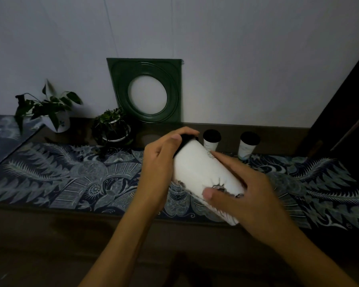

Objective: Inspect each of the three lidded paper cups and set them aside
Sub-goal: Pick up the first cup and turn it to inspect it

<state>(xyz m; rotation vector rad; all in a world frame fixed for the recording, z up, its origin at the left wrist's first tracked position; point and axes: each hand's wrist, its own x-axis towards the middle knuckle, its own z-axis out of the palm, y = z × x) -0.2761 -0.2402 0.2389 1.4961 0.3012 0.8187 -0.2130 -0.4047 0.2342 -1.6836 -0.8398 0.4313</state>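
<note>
A white paper cup (199, 166) with a black lid is held tilted above the patterned cloth, lid pointing away from me and to the upper left. My left hand (160, 162) grips the lid end, fingers curled over the black lid. My right hand (243, 187) holds the bottom end, thumb on the printed side. Two more white cups with black lids stand upright behind it near the wall: one (211, 140) just past the held cup, the other (248, 145) further right.
A dark patterned cloth (71, 175) covers the table. At the back left stand two potted plants (56, 112) (113, 127). A green square frame (147, 90) with a round opening leans on the wall. A dark panel rises at the right edge.
</note>
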